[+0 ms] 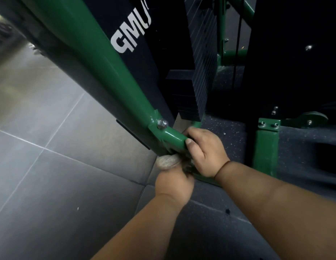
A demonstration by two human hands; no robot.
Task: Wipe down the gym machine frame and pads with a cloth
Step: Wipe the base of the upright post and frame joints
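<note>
Cloth (168, 161) is bunching low at the frame (99, 59) foot, where my left hand (173, 184) is pinching it. My right hand (204, 151) is curling round the crossbar (174, 136); I should be steadying there while working into the joint.

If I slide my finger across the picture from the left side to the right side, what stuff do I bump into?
Grey floor tiles → big slanted green frame tube → white letters on the dark panel → black weight stack → short green post with bolts.
</note>
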